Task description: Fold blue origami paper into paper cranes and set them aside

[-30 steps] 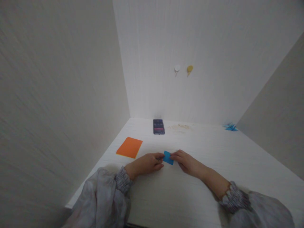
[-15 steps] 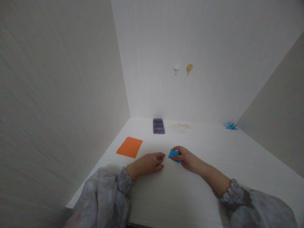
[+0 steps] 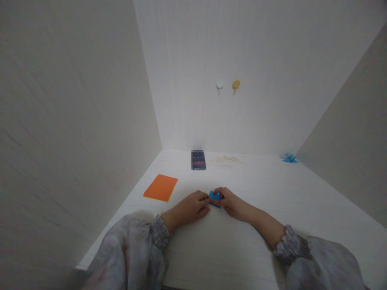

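Observation:
A small folded piece of blue paper (image 3: 215, 196) lies on the white table between my two hands. My right hand (image 3: 232, 204) holds it from the right, with bent fingers at its far edge and another finger across its near side. At the paper's left edge, the fingertips of my left hand (image 3: 193, 206) are curled against it, partly hiding that corner. The left thumb rests lower, close to the tabletop.
A stack of orange paper (image 3: 161, 187) lies to the left. Near the back wall stands a dark, pixelated object (image 3: 198, 160). Blue folded paper shapes (image 3: 289, 158) sit in the far right corner. A white hook (image 3: 219, 85) and a yellow hook (image 3: 236, 85) are on the wall.
My left hand, earlier apart from the blue paper with its fingers extended, now meets its left edge. My right hand has shifted slightly left with the paper. The view has turned a little.

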Demonstrator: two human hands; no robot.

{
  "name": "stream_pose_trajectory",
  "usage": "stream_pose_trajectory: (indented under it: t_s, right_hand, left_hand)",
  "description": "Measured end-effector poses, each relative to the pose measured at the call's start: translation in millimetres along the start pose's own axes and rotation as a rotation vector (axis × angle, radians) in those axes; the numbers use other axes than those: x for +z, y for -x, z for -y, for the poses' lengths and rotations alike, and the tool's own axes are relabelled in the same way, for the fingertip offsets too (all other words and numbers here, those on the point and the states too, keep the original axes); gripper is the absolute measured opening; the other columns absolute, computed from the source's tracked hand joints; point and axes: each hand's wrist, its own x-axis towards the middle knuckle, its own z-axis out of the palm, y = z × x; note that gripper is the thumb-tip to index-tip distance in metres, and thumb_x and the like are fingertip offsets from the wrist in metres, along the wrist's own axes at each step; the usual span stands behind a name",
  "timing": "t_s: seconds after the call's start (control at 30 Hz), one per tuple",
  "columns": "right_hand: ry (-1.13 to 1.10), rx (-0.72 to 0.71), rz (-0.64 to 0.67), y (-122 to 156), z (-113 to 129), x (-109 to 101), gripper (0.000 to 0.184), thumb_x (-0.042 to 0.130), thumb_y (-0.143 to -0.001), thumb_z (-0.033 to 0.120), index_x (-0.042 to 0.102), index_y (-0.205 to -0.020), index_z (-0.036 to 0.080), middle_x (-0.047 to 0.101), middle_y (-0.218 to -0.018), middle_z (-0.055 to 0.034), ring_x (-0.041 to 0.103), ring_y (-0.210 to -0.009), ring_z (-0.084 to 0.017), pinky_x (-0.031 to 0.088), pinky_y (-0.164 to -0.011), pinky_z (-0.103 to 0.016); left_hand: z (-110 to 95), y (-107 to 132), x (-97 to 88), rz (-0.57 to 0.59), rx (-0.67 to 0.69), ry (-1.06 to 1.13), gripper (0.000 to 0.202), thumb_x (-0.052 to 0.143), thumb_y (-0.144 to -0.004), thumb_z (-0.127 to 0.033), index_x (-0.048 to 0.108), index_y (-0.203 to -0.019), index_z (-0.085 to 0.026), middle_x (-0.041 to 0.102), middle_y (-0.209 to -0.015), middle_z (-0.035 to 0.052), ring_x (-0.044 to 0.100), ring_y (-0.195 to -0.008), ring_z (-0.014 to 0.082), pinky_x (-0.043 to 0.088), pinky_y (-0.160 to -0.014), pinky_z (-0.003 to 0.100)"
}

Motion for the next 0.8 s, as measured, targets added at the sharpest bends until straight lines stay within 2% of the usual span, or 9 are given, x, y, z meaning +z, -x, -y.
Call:
stream_pose_trajectory:
  t_s: [0.13, 0.33, 0.57, 0.8]
  right_hand:
    - [-0.01, -0.006, 0.006, 0.0, 0.6, 1.5, 0.042, 0.041, -0.077, 0.004, 0.056, -0.111, 0.024, 0.046, -0.113, -0.0088, 0.045, -0.096, -0.019, 0.039, -0.082, -0.035]
    - [-0.037, 0.007, -0.014, 2.3, 1.3, -1.2, 0.036, 0.04, -0.079, 0.006, 0.059, -0.106, 0.022, 0.046, -0.116, -0.0088, 0.046, -0.099, -0.02, 0.04, -0.084, -0.036]
    - [-0.033, -0.011, -0.009, 6.1, -7.5, -3.9, 0.038, 0.037, -0.079, 0.003, 0.062, -0.1, 0.021, 0.048, -0.114, -0.0083, 0.05, -0.095, -0.017, 0.043, -0.082, -0.034]
    - [-0.065, -0.041, -0.031, 13.3, -16.6, -5.3, 0.032, 0.037, -0.081, 0.007, 0.063, -0.094, 0.02, 0.05, -0.115, -0.0086, 0.05, -0.102, -0.017, 0.042, -0.087, -0.033]
  left_hand:
    - [-1.9, 0.2, -1.5, 0.038, 0.024, -0.053, 0.03, 0.039, -0.085, -0.028, 0.052, -0.108, -0.013, 0.053, -0.107, 0.0105, 0.046, -0.101, 0.0207, 0.037, -0.089, 0.033]
    - [-2.5, -0.8, -0.5, 0.081, -0.004, -0.11, 0.029, 0.036, -0.087, -0.03, 0.054, -0.103, -0.015, 0.055, -0.101, 0.0089, 0.048, -0.098, 0.0213, 0.037, -0.086, 0.035]
    - [-2.7, -0.7, -2.7, 0.081, 0.023, -0.154, 0.029, 0.035, -0.087, -0.029, 0.054, -0.102, -0.013, 0.055, -0.101, 0.0093, 0.048, -0.097, 0.0207, 0.037, -0.086, 0.033]
    - [3.2, 1.4, 3.3, 0.067, 0.035, -0.166, 0.03, 0.034, -0.088, -0.03, 0.055, -0.101, -0.013, 0.055, -0.102, 0.009, 0.048, -0.097, 0.0204, 0.038, -0.086, 0.034]
